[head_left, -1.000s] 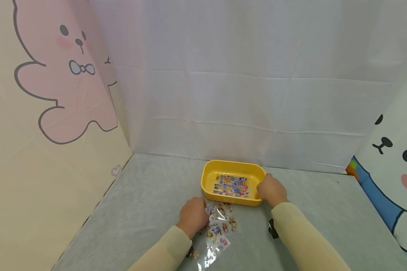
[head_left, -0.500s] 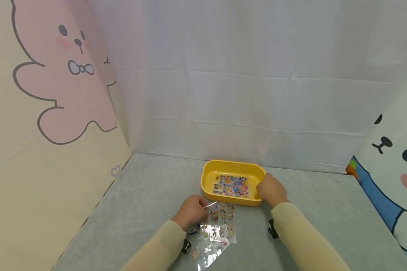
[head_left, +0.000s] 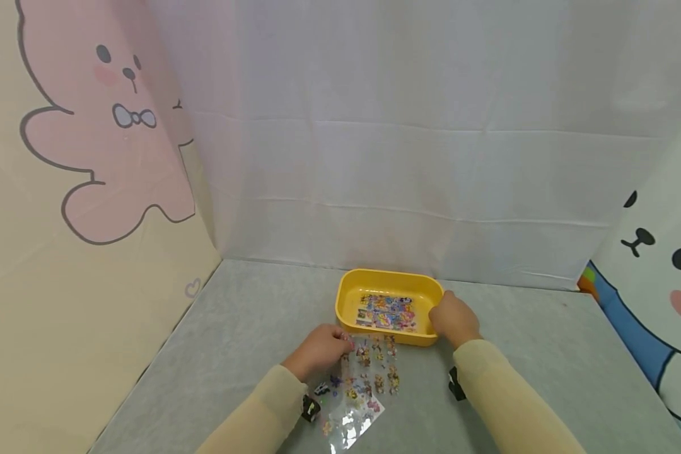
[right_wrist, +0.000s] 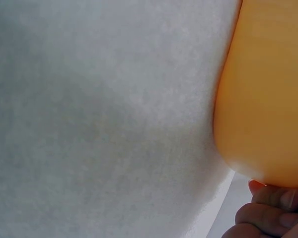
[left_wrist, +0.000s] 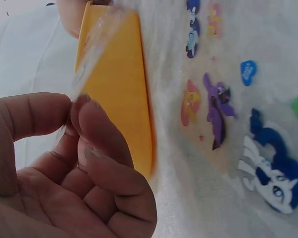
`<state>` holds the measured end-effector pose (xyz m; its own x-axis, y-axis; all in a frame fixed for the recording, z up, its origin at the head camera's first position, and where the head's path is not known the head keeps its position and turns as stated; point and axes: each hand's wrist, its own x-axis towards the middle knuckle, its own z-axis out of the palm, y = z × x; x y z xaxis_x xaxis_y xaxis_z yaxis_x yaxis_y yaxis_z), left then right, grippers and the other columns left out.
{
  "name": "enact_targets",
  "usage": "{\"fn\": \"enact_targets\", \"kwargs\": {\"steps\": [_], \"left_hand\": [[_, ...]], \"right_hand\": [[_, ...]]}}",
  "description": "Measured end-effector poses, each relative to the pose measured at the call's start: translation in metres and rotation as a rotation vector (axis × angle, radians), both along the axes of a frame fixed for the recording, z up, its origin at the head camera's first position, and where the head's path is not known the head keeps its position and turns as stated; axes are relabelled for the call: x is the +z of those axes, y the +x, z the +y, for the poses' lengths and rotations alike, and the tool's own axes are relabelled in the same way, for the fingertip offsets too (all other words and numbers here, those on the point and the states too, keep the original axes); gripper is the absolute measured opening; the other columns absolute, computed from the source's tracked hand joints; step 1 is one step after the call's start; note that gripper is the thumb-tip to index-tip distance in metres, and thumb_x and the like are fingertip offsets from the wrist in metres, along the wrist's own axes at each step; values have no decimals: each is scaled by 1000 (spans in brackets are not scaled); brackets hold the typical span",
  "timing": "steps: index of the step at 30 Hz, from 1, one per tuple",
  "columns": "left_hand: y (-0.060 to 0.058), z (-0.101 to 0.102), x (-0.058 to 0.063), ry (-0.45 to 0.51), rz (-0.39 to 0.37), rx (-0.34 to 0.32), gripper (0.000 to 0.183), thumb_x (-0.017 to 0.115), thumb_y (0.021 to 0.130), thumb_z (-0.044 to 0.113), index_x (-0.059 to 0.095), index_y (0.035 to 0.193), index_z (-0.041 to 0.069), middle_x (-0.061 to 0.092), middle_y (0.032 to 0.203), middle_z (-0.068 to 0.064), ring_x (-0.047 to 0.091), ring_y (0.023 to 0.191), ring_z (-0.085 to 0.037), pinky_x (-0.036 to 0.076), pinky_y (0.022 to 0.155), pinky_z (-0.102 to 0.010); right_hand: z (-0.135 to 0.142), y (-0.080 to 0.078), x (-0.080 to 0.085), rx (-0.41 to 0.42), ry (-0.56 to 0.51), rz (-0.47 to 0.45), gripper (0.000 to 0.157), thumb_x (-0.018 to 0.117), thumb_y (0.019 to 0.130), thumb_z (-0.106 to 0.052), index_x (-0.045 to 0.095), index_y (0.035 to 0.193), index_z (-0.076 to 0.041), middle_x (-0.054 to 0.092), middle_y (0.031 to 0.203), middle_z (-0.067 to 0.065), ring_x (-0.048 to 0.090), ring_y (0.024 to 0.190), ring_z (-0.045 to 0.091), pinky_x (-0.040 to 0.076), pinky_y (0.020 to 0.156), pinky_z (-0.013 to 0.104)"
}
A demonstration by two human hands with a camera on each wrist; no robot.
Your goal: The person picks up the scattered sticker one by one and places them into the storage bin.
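Observation:
My left hand (head_left: 321, 349) pinches a transparent sticker sheet (head_left: 378, 367) by its left edge, between thumb and fingers. Tilted up in the left wrist view, the sheet shows almost edge-on. It reaches to the front wall of a yellow plastic tray (head_left: 374, 333). More sticker sheets (head_left: 387, 313) with colourful cartoon figures lie inside the tray. My right hand (head_left: 455, 318) grips the tray's right rim, its fingers curled at the corner in the right wrist view. Another transparent sticker sheet (head_left: 352, 424) lies on the table below the held one, with pony figures (left_wrist: 275, 168) on it.
Grey cloth covers the table (head_left: 250, 328). Behind the tray hangs a white curtain (head_left: 408, 189). A cream panel with a pink bear (head_left: 119, 139) stands at the left, and one with a white bear (head_left: 658, 277) at the right.
My left hand has shifted slightly left and away from me, and the held sheet now spreads out in front of the tray. The right hand keeps its place on the rim.

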<state>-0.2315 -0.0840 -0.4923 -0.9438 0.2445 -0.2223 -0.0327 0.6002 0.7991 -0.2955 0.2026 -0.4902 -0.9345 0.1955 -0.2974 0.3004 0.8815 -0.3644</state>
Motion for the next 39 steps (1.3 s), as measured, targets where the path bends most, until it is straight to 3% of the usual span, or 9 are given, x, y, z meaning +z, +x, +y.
{"fn": "enact_targets", "kwargs": {"steps": [5, 16, 22, 26, 30, 39], "left_hand": [[-3, 0, 2, 6, 34, -44, 17, 64, 85, 17, 65, 68, 12, 60, 69, 3, 50, 62, -14, 42, 56, -30], [-7, 1, 8, 100, 24, -51, 17, 67, 85, 13, 64, 70, 8, 60, 69, 1, 51, 61, -14, 44, 56, -30], [-10, 0, 13, 179, -61, -72, 14, 64, 87, 12, 67, 75, 4, 63, 73, -3, 50, 57, -15, 43, 53, -30], [-12, 1, 19, 215, -110, -85, 15, 64, 89, 15, 68, 77, 6, 66, 79, -6, 54, 60, -17, 50, 59, -39], [-17, 4, 27, 217, -122, -99, 17, 63, 90, 16, 68, 80, 3, 66, 79, -9, 58, 62, -21, 52, 66, -46], [-33, 8, 38, 171, -93, -114, 23, 61, 91, 16, 67, 77, 0, 66, 71, -10, 61, 59, -21, 53, 66, -47]], "right_hand": [[-1, -1, -1, -7, 4, 4, 55, 51, 89, -17, 32, 132, 12, 56, 96, 17, 51, 74, 26, 45, 66, 38], [-1, -1, -1, -2, 3, 12, 58, 51, 89, -17, 30, 134, 11, 56, 99, 18, 51, 74, 26, 45, 64, 37], [-1, 0, 0, 4, 14, 17, 56, 51, 89, -17, 32, 132, 13, 56, 96, 17, 51, 72, 26, 44, 61, 36], [-1, 1, 0, 1, 20, 19, 56, 51, 89, -17, 31, 132, 13, 56, 94, 17, 51, 71, 25, 44, 59, 36], [0, 0, 1, 1, 23, 15, 56, 50, 89, -17, 31, 133, 12, 56, 95, 17, 52, 69, 25, 43, 58, 35], [0, -1, 0, 15, 19, 13, 58, 50, 90, -18, 29, 135, 12, 56, 98, 18, 52, 70, 25, 44, 59, 35]]}}
